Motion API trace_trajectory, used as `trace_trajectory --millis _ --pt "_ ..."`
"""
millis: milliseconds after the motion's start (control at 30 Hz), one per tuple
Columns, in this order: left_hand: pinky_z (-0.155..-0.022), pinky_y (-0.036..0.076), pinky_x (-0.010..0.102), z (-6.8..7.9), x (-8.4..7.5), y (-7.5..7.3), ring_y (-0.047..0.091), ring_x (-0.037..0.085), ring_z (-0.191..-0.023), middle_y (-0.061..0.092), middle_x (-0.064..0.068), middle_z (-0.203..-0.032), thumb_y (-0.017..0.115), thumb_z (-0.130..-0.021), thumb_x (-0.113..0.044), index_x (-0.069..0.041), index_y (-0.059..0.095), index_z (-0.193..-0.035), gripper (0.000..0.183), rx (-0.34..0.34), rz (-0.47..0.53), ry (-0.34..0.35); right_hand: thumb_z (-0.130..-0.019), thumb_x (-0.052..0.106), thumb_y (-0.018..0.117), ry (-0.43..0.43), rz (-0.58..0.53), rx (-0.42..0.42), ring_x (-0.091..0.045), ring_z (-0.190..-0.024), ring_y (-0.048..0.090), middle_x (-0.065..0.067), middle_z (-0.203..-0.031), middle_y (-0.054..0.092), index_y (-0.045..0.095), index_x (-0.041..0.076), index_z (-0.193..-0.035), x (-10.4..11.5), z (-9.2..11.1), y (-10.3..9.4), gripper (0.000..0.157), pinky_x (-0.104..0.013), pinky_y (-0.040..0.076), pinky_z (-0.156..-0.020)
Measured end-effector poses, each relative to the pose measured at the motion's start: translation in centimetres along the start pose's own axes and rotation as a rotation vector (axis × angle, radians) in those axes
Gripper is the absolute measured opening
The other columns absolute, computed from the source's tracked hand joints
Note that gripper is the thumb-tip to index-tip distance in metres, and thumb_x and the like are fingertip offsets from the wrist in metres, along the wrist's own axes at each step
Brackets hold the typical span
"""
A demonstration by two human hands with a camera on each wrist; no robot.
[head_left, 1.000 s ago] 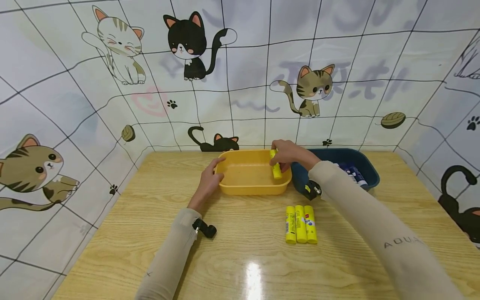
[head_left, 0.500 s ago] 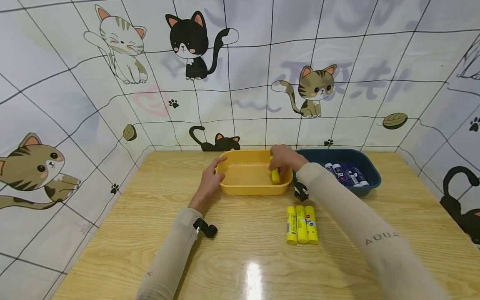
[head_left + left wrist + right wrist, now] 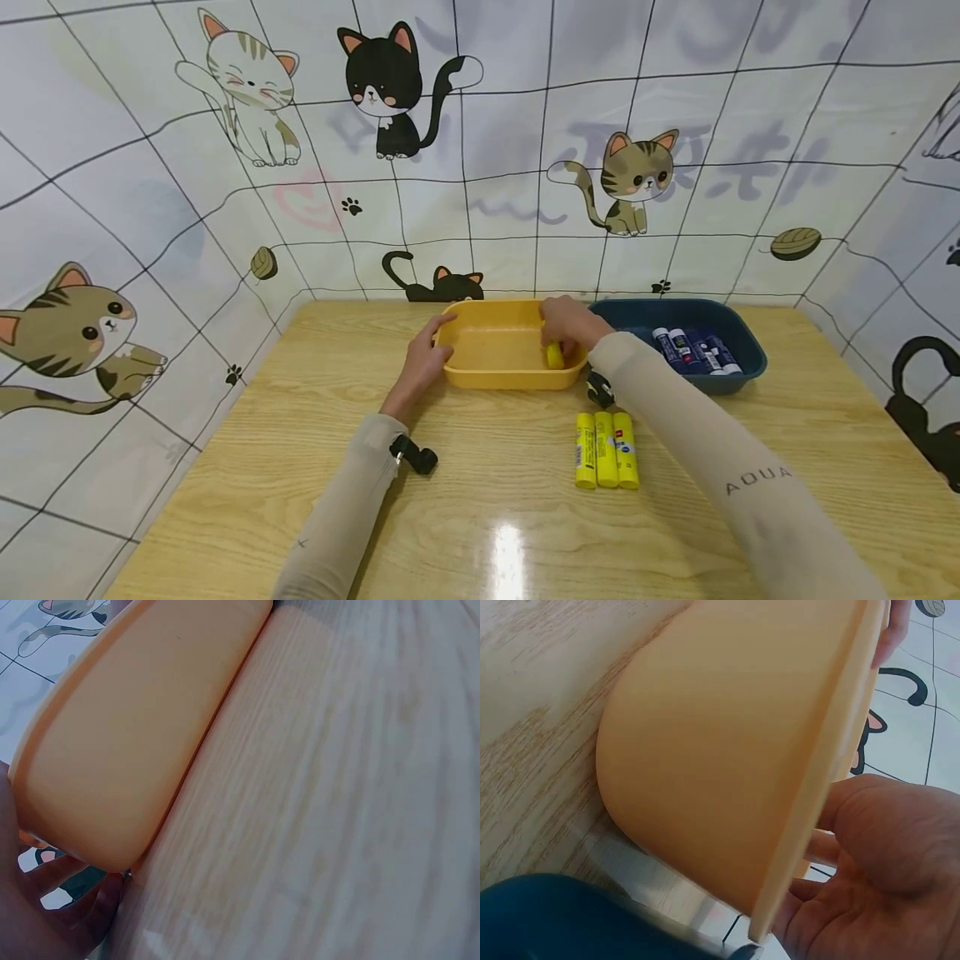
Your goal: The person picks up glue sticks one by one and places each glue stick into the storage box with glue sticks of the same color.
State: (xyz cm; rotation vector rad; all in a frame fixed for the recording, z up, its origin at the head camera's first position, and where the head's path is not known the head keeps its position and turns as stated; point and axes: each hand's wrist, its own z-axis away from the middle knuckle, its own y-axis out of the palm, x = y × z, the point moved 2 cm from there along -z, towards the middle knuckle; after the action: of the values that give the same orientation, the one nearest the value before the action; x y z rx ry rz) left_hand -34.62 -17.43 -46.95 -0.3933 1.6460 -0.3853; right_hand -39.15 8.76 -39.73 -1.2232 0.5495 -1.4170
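My left hand [image 3: 426, 360] grips the left end of a yellow plastic bin [image 3: 513, 380], with fingers at its rim. In the left wrist view the fingers of that hand [image 3: 56, 900] curl by the bin's end wall. Reaching over the bin's right end, my right hand [image 3: 567, 323] holds a yellow glue stick [image 3: 554, 357] low inside the bin; most of the stick is hidden by the hand. The right wrist view shows the right hand [image 3: 889, 862] behind the bin's rim, its fingertips out of sight. Several yellow glue sticks [image 3: 606, 450] lie side by side on the table before the bin.
Right of the yellow bin stands a dark blue bin [image 3: 738, 382] holding several navy glue sticks with white ends [image 3: 693, 352]. Both bins sit at the back of the wooden table [image 3: 480, 500], near a cat-patterned wall covering [image 3: 510, 200].
My right hand has lowered the yellow glue stick toward the bin's floor, its forearm swinging left and uncovering the navy sticks. The left hand stays on the bin.
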Motion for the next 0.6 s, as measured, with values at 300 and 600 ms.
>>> trace_trajectory --millis 300,600 --pt "-0.105 0.042 0.047 -0.09 0.11 0.07 0.044 0.032 -0.141 0.045 0.009 -0.16 0.051 -0.087 -0.004 -0.022 0.053 -0.15 0.066 -0.004 -0.002 0.004 -0.09 0.003 0.066 -0.023 0.032 -0.009 -0.028 -0.066 0.072 -0.024 -0.11 0.064 0.059 -0.002 -0.12 0.01 0.11 0.24 0.031 -0.035 0.061 -0.062" --pt "-0.105 0.042 0.048 -0.07 0.17 0.04 0.045 0.033 -0.139 0.045 0.009 -0.16 0.051 -0.087 -0.004 -0.021 0.053 -0.15 0.065 -0.004 0.0 0.009 -0.094 0.003 0.062 0.024 0.02 0.017 -0.029 -0.071 0.072 -0.024 -0.123 0.062 0.055 0.0 -0.137 0.36 0.33 0.1 0.043 -0.036 0.062 -0.064"
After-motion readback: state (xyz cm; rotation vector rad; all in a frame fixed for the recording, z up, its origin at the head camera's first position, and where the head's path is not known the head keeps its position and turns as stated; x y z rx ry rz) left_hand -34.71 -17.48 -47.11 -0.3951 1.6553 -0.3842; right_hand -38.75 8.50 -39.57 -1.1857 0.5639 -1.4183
